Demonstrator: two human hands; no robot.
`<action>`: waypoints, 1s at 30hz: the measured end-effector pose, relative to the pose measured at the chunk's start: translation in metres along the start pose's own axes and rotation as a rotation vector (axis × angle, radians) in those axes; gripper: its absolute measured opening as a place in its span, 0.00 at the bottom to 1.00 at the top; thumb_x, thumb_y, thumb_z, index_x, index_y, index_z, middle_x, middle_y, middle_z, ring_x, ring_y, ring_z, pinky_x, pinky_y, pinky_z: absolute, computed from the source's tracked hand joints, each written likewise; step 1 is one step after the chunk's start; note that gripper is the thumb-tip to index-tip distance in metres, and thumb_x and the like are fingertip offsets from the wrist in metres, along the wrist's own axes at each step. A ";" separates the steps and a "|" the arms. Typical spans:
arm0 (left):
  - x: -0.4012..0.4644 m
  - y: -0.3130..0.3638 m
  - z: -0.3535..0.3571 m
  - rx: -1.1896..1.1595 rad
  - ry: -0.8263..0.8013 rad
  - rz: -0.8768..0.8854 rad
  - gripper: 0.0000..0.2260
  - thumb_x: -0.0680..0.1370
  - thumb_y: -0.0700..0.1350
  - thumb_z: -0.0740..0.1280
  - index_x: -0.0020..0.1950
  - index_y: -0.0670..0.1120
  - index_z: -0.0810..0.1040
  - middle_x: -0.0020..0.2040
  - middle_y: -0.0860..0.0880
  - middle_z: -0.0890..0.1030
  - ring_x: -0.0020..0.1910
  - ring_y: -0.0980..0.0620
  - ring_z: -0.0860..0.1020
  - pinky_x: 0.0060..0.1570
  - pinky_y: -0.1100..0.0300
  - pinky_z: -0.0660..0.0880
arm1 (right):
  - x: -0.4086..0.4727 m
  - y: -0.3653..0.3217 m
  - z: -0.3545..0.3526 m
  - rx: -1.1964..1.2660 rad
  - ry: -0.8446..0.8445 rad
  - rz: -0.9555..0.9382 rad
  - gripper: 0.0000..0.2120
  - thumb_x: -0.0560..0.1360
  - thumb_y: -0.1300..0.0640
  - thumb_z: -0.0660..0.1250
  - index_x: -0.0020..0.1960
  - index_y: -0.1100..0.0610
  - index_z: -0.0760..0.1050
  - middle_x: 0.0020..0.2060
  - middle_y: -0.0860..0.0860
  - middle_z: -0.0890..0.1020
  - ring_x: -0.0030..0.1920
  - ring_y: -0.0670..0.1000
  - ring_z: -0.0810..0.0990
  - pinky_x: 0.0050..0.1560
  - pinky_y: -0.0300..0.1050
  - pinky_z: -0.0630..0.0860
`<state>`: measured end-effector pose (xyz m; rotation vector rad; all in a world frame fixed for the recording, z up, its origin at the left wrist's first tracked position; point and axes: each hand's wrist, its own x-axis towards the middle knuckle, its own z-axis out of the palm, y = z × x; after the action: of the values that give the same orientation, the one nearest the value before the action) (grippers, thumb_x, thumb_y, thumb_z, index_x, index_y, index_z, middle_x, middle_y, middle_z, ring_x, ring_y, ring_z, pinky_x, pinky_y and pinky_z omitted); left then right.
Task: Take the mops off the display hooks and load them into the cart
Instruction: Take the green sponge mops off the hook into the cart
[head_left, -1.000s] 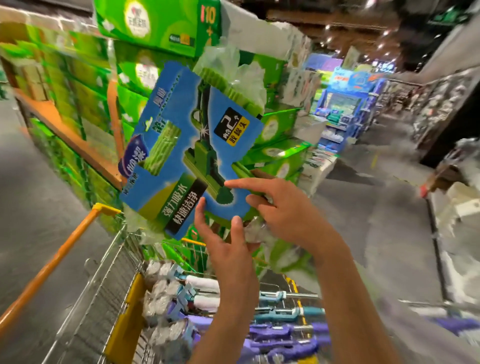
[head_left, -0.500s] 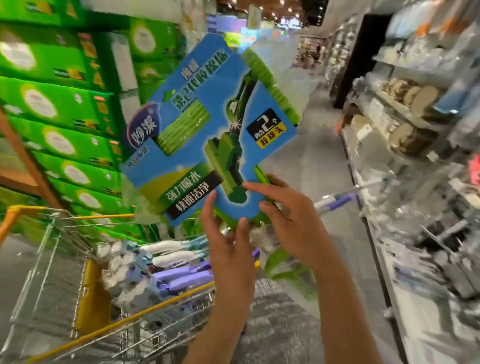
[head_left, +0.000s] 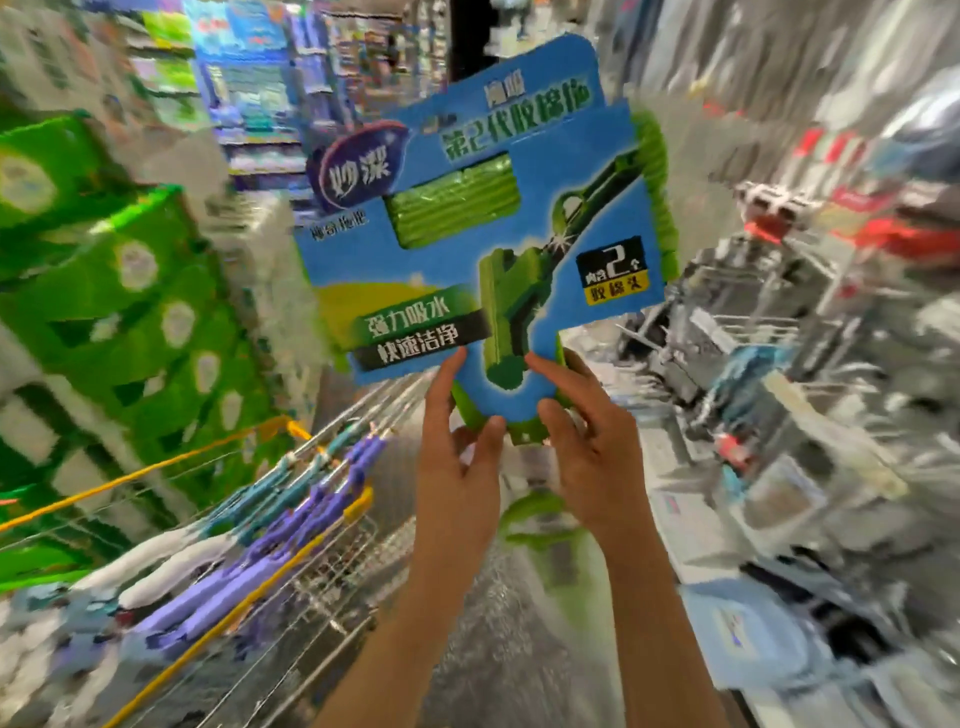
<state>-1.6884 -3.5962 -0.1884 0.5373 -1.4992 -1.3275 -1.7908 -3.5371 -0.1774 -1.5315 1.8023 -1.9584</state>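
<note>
Two hands, mine: left hand (head_left: 460, 457) and right hand (head_left: 587, 441) pinch mop pack (head_left: 467, 249) at its base, upright; cart (head_left: 291, 525) lies lower-left

Mop package (head_left: 467, 249): printed blue card, smooth, semi-gloss; clear glossy plastic film over green ribbed sponge head (head_left: 660, 171). Cart (head_left: 332, 582): bare metal wire, shiny; yellow plastic rim trim. Mops in cart (head_left: 291, 525): smooth purple and teal plastic handles. Green cartons (head_left: 130, 291): printed cardboard, too blurred to judge finish.
</note>
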 end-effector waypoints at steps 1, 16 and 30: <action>0.001 -0.001 0.007 -0.015 -0.028 0.000 0.30 0.80 0.28 0.63 0.70 0.59 0.66 0.64 0.72 0.74 0.50 0.66 0.80 0.43 0.69 0.77 | -0.001 0.001 -0.007 -0.001 0.033 0.022 0.21 0.80 0.67 0.63 0.63 0.43 0.73 0.65 0.41 0.75 0.65 0.32 0.73 0.59 0.28 0.71; 0.043 -0.033 0.091 -0.232 -0.600 -0.005 0.33 0.80 0.30 0.65 0.74 0.64 0.63 0.65 0.62 0.79 0.55 0.60 0.82 0.48 0.63 0.80 | -0.009 0.005 -0.066 -0.219 0.589 0.223 0.26 0.80 0.67 0.64 0.59 0.33 0.78 0.68 0.41 0.76 0.73 0.44 0.69 0.59 0.28 0.72; -0.008 -0.037 0.136 -0.416 -1.068 -0.075 0.31 0.80 0.32 0.65 0.74 0.61 0.65 0.68 0.73 0.71 0.49 0.58 0.81 0.45 0.59 0.80 | -0.087 -0.017 -0.087 -0.468 1.016 0.326 0.24 0.78 0.59 0.64 0.60 0.28 0.77 0.67 0.39 0.77 0.72 0.48 0.72 0.66 0.42 0.75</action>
<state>-1.8153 -3.5378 -0.2086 -0.4892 -1.9192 -2.0714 -1.7970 -3.4153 -0.1996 -0.1056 2.7609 -2.4243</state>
